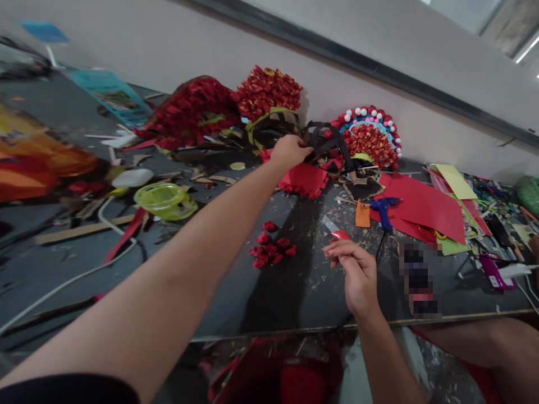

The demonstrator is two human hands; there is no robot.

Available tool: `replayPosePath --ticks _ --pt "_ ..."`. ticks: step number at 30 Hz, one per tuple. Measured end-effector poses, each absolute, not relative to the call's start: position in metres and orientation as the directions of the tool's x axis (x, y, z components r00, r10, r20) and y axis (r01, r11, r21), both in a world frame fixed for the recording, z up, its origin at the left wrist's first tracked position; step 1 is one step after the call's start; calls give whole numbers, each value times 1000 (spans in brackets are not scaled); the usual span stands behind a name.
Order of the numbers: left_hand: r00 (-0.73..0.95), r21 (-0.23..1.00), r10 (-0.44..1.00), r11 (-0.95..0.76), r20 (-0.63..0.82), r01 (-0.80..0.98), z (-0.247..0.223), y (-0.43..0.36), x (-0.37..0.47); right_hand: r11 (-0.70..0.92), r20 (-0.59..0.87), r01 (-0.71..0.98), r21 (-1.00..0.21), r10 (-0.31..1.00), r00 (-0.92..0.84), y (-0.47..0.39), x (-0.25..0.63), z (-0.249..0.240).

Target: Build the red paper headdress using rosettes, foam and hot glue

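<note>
My left hand is stretched far out across the dark table and closes on the black strap frame of a headpiece lying by the wall. Under it lies a red fringed paper piece. My right hand hovers near the table's front edge and pinches a small red paper piece between fingers and thumb. A cluster of small red paper roses sits on the table between my two arms.
Red rose-covered headpieces and a beaded one lean at the wall. A blue glue gun, red paper sheets, a yellow-green tape dispenser, white cable and scraps lie around. Another person's arm is at right.
</note>
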State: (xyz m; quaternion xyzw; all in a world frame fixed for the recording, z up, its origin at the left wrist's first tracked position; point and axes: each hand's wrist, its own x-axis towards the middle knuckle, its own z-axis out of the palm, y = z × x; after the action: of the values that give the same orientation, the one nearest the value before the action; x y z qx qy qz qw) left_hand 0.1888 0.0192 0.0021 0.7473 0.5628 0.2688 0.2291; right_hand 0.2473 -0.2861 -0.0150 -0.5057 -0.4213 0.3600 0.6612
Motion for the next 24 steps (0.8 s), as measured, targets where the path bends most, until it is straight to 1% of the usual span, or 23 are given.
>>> replayPosePath --ticks 5,8,14,18,21,24 --pt "229 627 951 -309 207 715 9 18 184 222 186 -39 -974 891 413 -283 252 -18" --pt "242 601 937 -347 251 720 23 16 178 196 162 -34 -980 883 442 -279 257 -19" --pt "316 450 885 -449 341 772 77 -5 156 134 99 -46 -990 886 453 -273 262 -27" --pt "307 415 876 -452 372 789 111 -28 133 120 93 -28 -992 880 465 -271 267 -28" --pt "298 404 871 -453 391 795 121 -49 111 141 85 -70 -987 851 519 -270 274 -24" --pt "294 384 875 -442 385 811 115 -77 90 222 99 -120 -968 772 628 -271 282 -18"
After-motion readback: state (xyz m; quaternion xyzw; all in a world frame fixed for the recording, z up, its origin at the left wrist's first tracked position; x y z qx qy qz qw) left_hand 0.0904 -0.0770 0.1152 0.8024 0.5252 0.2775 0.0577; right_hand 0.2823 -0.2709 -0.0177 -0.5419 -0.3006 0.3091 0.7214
